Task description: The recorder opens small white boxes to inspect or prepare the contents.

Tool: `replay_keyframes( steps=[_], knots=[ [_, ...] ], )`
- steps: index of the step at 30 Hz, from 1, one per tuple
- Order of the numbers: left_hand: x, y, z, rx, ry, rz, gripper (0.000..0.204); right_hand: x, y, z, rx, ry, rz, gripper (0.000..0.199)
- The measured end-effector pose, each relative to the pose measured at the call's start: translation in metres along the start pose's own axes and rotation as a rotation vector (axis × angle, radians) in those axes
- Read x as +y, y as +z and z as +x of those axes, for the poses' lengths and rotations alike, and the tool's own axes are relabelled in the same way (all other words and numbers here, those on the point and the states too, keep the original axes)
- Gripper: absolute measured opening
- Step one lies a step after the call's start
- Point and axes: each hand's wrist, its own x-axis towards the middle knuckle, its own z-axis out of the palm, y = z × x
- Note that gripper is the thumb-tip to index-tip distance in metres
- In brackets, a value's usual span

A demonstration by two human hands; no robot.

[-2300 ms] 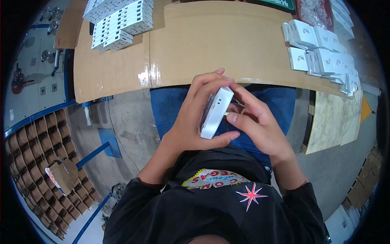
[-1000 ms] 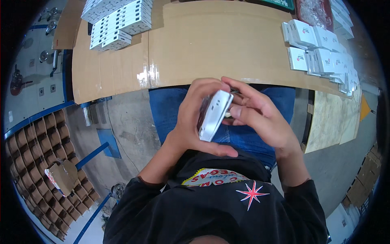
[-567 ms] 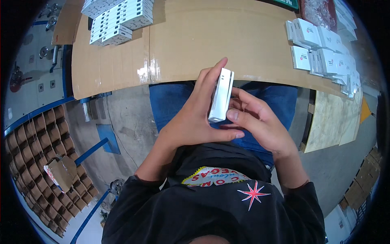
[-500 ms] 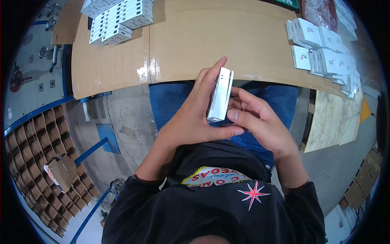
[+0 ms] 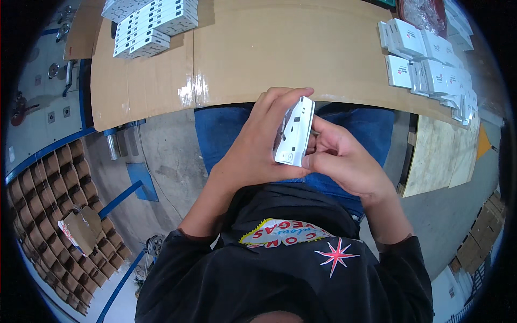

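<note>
- A slim white casing (image 5: 297, 134), with small dark openings along its narrow side, is held tilted above the person's lap, short of the tabletop (image 5: 291, 64).
- The left hand (image 5: 253, 142) curves around the casing from its left, fingers at the far end and thumb by the near end, closed enough to hold it.
- The right hand (image 5: 347, 156) is half curled just right of the casing, thumb tip at its near right edge; whether those partly hidden fingers grip anything, I cannot tell.
- Beyond, white box stacks (image 5: 155, 32) stand left, white cartons (image 5: 436, 67) right.
</note>
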Motion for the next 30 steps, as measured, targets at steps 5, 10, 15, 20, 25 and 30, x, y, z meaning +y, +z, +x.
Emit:
replay_keyframes(
  steps=[5,10,15,20,25,30],
  knots=[
    [-0.001,0.001,0.0,0.01,0.017,0.057,0.116,0.001,0.002,0.004,-0.001,0.022,-0.089,0.048],
    [-0.01,0.002,-0.001,0.035,0.11,0.066,0.122,0.004,0.007,0.004,0.02,-0.012,-0.091,0.046],
    [-0.013,0.004,-0.005,0.056,0.112,0.054,0.12,-0.006,0.013,0.003,0.019,0.072,-0.107,0.048],
    [-0.012,0.007,-0.009,0.079,0.099,0.034,0.121,-0.002,0.016,0.002,0.025,0.069,-0.126,0.058],
    [-0.016,0.007,-0.012,0.108,0.133,0.055,0.124,-0.003,0.017,0.003,0.033,0.084,-0.16,0.057],
    [-0.015,0.004,-0.01,0.125,0.087,-0.163,0.126,-0.003,0.012,0.002,0.015,-0.089,-0.102,0.06]
  ],
)
